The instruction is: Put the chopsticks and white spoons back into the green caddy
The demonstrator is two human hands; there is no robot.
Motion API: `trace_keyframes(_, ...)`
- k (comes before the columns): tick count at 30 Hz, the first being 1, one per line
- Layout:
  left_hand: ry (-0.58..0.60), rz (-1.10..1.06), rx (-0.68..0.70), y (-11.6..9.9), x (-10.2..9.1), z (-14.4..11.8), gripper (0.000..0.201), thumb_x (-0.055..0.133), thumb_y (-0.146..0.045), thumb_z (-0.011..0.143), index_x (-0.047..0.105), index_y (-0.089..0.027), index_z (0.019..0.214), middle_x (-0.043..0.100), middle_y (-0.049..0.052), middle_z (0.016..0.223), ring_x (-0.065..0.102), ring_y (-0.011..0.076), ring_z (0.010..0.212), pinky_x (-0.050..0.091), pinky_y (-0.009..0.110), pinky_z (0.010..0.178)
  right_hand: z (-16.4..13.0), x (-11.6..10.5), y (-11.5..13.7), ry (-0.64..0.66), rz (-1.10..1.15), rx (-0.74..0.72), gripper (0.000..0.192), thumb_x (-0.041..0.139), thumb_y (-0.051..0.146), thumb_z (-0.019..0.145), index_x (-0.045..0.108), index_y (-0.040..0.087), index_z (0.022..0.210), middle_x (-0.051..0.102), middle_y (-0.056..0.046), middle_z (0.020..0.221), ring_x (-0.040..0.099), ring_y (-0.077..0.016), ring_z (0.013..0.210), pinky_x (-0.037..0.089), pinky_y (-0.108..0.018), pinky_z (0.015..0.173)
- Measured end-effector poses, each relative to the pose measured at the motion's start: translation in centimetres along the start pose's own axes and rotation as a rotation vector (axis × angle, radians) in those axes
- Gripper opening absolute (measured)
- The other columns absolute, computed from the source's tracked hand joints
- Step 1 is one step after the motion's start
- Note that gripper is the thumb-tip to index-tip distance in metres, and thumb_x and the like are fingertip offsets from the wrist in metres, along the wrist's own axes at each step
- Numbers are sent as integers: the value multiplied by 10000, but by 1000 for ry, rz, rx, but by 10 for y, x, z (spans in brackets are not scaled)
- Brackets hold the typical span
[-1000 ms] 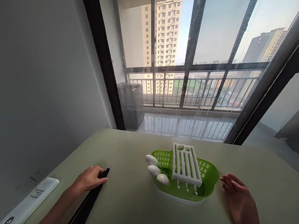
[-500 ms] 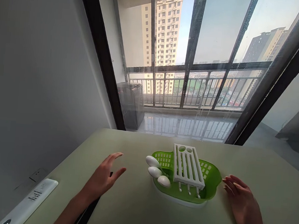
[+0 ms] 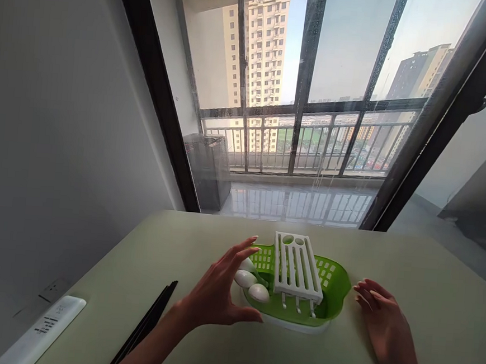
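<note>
A: Where is the left hand (image 3: 217,292) standing?

B: It is hovering at centre frame, fingers spread wide and thumb low, cupping toward the three white spoons (image 3: 249,279) that are sticking out over the left rim of the green basket (image 3: 335,290). It looks just beside them; whether it is touching one, I cannot tell.

A: And the right hand (image 3: 383,322)?

B: It is lying flat on the table (image 3: 447,310) at lower right, fingers loosely extended, tips just beside the basket's right edge, holding nothing.

A: What else is sitting there?

B: A white slotted rack (image 3: 296,264) is resting tilted across the basket. Black chopsticks (image 3: 147,323) are lying at lower left, well apart from the hand, and a white remote (image 3: 41,331) near the bottom-left corner.

A: Your judgement of the step?

B: I judge it to be a reach for the spoons, no grasp made. Closing on one would be calling for the fingers to narrow round a single bowl end without nudging its neighbours or shifting the basket.
</note>
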State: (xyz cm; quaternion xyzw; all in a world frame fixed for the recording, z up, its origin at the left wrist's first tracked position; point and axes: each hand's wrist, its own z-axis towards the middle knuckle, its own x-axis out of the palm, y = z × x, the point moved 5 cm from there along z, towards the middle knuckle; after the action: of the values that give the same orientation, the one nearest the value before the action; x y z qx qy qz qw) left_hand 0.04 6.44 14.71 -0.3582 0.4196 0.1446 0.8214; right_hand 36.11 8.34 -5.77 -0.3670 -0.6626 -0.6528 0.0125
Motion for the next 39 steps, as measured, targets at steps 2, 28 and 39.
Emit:
trace_keyframes(2, -14, 29, 23, -4, 3, 8, 985, 853, -652, 677, 431, -271, 1481, 411, 198, 1602, 468, 383, 1431, 482, 526, 1101, 0, 0, 0, -3, 8, 8, 331, 764, 350, 715, 745, 257, 1032, 718, -14, 1027, 658, -179, 987, 531, -268, 773)
trace_keyframes(28, -75, 27, 376, -4, 13, 33, 283, 731, -438, 905, 715, -172, 811, 739, 60, 746, 692, 194, 787, 563, 284, 709, -1, 5, 2, 12, 15, 8, 281, 764, 367, 730, 754, 258, 989, 724, 2, 1005, 644, -158, 986, 506, -239, 787)
trace_keyframes(39, -430, -12, -16, 26, -27, 47, 402, 712, -446, 913, 695, -179, 613, 694, 5, 584, 626, 118, 517, 474, 212, 487, -1, 6, 2, 17, -11, 21, 263, 760, 391, 732, 763, 263, 961, 720, 5, 1007, 630, -159, 989, 502, -239, 785)
